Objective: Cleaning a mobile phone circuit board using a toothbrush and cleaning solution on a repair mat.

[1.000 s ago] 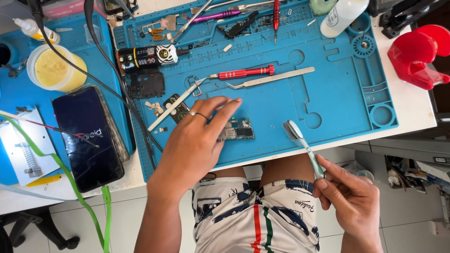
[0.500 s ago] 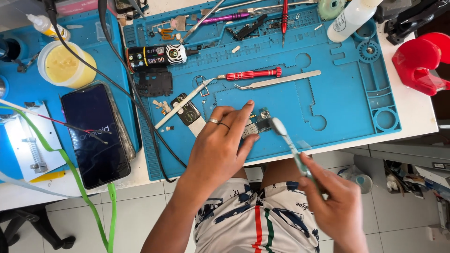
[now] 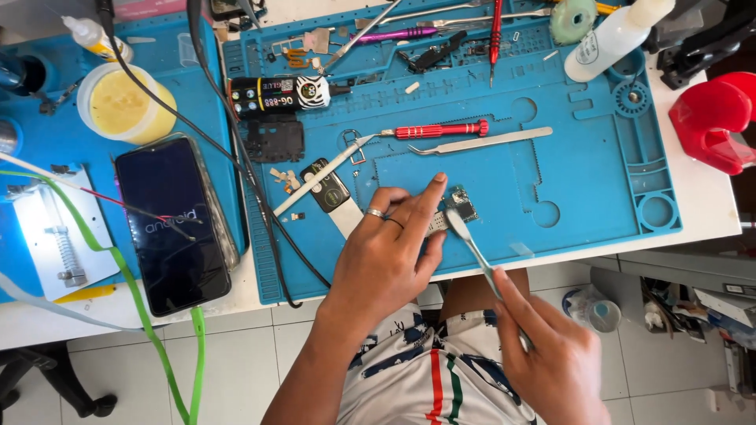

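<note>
My left hand, with rings on two fingers, presses a small green circuit board down on the blue work mat, index finger stretched over the board. My right hand grips a thin brush by its handle below the table edge. The brush's pale head touches the board beside my left index finger. My lap in patterned shorts shows under both hands.
A red-handled screwdriver and metal tweezers lie just behind the board. A lit smartphone lies to the left beside black cables and a green cable. A yellow paste tub, a white bottle and a red object stand around.
My right hand has brought the brush leftward from off the mat until its head rests on the board. My left hand has stayed on the board, index finger now extended.
</note>
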